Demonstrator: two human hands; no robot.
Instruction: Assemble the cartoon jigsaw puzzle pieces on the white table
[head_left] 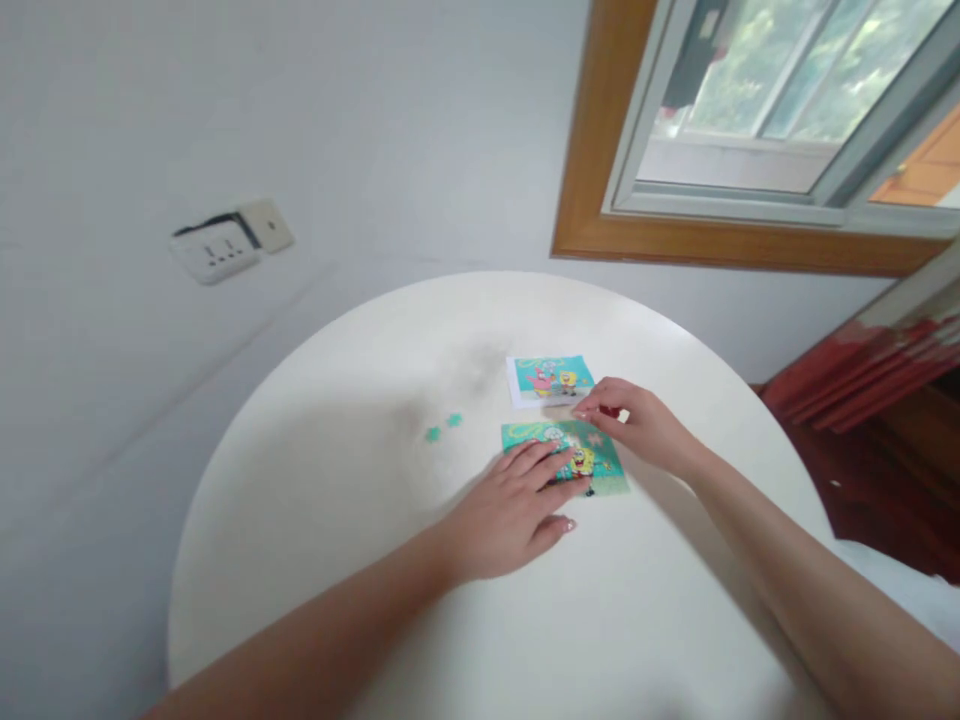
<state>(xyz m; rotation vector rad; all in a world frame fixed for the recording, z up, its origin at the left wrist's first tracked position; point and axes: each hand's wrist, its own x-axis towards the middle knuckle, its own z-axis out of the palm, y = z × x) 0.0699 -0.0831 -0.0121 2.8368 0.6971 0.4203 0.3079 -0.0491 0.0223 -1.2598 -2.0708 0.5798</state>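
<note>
My left hand (pixel 517 510) lies flat with its fingers spread over the left and lower part of a jigsaw puzzle (pixel 616 484), hiding some of its picture. The puzzle shows a yellow cartoon figure on a teal ground, with a pale piece-shaped patch near its upper right. My right hand (pixel 641 420) hovers at the puzzle's upper right edge, thumb and forefinger pinched together. What sits between those fingertips is too small to make out. Just beyond is a white-bordered picture card (pixel 551 376) with a matching scene. Two teal puzzle pieces, one nearer (pixel 433 434) and one farther (pixel 454 420), lie loose to the left.
The round white table (pixel 300 520) stands close to a white wall with a socket plate (pixel 217 250). A wood-framed window (pixel 720 240) is at the upper right. A red curtain (pixel 847 370) hangs beyond the table's right edge.
</note>
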